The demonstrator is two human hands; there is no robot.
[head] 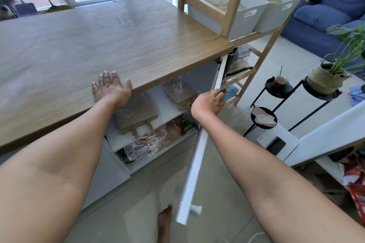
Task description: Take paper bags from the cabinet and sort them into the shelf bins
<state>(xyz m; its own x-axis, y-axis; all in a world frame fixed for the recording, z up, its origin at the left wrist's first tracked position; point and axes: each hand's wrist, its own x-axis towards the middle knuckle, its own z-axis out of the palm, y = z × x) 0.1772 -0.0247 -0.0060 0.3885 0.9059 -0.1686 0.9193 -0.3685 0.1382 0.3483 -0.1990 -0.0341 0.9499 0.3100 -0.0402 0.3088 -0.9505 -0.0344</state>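
Paper bags of brown kraft paper with twisted handles (136, 116) lie flat on the upper white shelf inside the open white cabinet (201, 83), below the edge of the long wood-grain countertop (110, 45). Nearest the camera, a bare foot (165, 221) stands on the pale tiled floor (227, 193), just beside the lower corner of the white cabinet door (194, 171), which swings outward with its small white knob (196, 209) facing right. Both forearms reach forward. The left hand (110, 89) rests palm down on the countertop edge, fingers straight and spread, thumb along the rim, holding nothing. The right hand (208, 102) curls its fingers round the top edge of the door, gripping it. The bags sit between the two hands and lower, just under the left wrist, with the door standing to their right. Crumpled clear plastic wrapping (146, 144) fills the shelf beneath, and a woven basket (185, 102) sits deeper in, close to the right wrist. Right of the cabinet stands a light wooden shelf unit (235, 0) bearing two white plastic bins (233, 16); brown paper and a wicker basket show inside them. Further right are black round plant stands (276, 89), a potted green plant in a woven pot (325, 81), and a blue sofa (325, 6) with a yellow cushion
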